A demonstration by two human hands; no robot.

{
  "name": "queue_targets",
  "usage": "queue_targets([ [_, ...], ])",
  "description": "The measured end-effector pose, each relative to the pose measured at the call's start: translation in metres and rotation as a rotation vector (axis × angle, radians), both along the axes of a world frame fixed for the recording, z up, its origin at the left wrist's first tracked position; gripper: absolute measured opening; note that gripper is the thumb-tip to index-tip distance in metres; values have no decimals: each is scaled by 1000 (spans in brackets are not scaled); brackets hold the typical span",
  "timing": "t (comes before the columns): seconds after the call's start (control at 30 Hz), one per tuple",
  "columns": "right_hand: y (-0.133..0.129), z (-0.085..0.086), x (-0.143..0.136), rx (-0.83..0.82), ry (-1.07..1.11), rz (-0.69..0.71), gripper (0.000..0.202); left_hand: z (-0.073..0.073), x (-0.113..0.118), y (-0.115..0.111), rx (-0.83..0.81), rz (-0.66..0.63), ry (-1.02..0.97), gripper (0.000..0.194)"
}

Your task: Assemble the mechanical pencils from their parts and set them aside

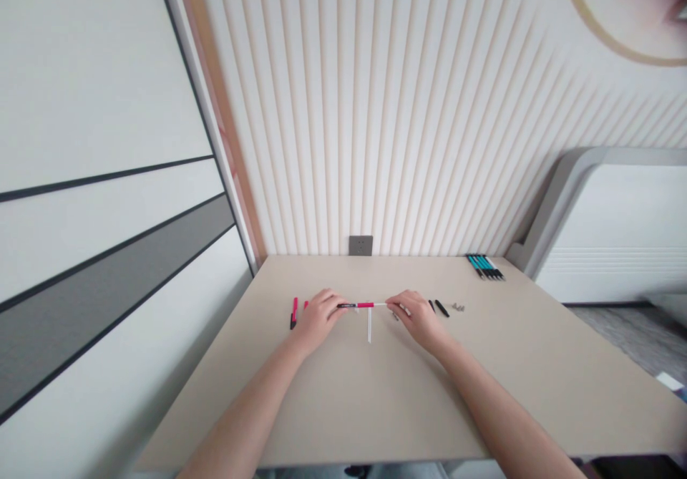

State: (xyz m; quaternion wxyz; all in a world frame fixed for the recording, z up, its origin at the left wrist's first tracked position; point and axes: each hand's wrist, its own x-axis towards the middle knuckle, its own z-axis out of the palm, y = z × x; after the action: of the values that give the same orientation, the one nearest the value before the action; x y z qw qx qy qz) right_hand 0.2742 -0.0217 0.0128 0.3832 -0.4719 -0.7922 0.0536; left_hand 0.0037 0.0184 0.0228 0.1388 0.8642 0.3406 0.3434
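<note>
Level above the table, a black and pink pen barrel (366,305) is pinched at its black end by my left hand (320,317). From the barrel's pink end a thin white pen refill (380,304) sticks out, and its far end sits between the fingertips of my right hand (417,317). More white refills (369,328) lie on the table below the barrel. Beside my left hand are pink and black pen parts (295,311), one partly hidden by it. Black pen parts (441,308) and small metallic pieces (458,307) lie to the right of my right hand.
At the back right of the beige table (370,407), several teal and black pens (484,267) lie in a row. A ribbed wall with a dark socket (361,245) stands behind. A white cabinet (107,250) borders the left side, and a bed headboard (617,221) stands right.
</note>
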Motion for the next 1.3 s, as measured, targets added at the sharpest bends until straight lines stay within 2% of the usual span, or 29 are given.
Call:
queue_targets([
  [0.23, -2, 5, 0, 63, 11, -40, 22, 4, 1, -3, 9, -72, 26, 15],
  [0.43, -3, 5, -3, -26, 0, 11, 26, -1, 1, 1, 21, 15, 30, 15],
  [0.57, -2, 5, -3, -58, -40, -2, 27, -6, 1, 5, 29, 65, 36, 14],
  [0.63, -1, 7, 0, -51, -35, -57, 30, -7, 1, 6, 35, 85, 21, 13],
  [0.7, 1, 8, 6, -49, -25, -170, 29, -8, 1, 7, 42, 109, 1, 13],
  [0.77, 2, 7, 12, -82, -56, -307, 27, -9, 0, 8, 50, 140, -16, 12],
  [0.83, 3, 4, 16, -140, -131, -382, 27, -9, 0, 9, 50, 164, -27, 12],
  [0.93, 2, -3, 17, -202, -239, -345, 21, -9, 0, 9, 45, 161, -33, 13],
  [1.1, 2, -11, 9, -187, -299, -290, 14, -8, 0, 6, 51, 133, -25, 13],
  [1.2, 4, -9, 9, -211, -209, -253, 17, -7, 0, 6, 56, 109, -5, 13],
  [1.3, 6, -5, 13, -224, -6, -213, 23, -7, 0, 6, 58, 102, 12, 14],
])
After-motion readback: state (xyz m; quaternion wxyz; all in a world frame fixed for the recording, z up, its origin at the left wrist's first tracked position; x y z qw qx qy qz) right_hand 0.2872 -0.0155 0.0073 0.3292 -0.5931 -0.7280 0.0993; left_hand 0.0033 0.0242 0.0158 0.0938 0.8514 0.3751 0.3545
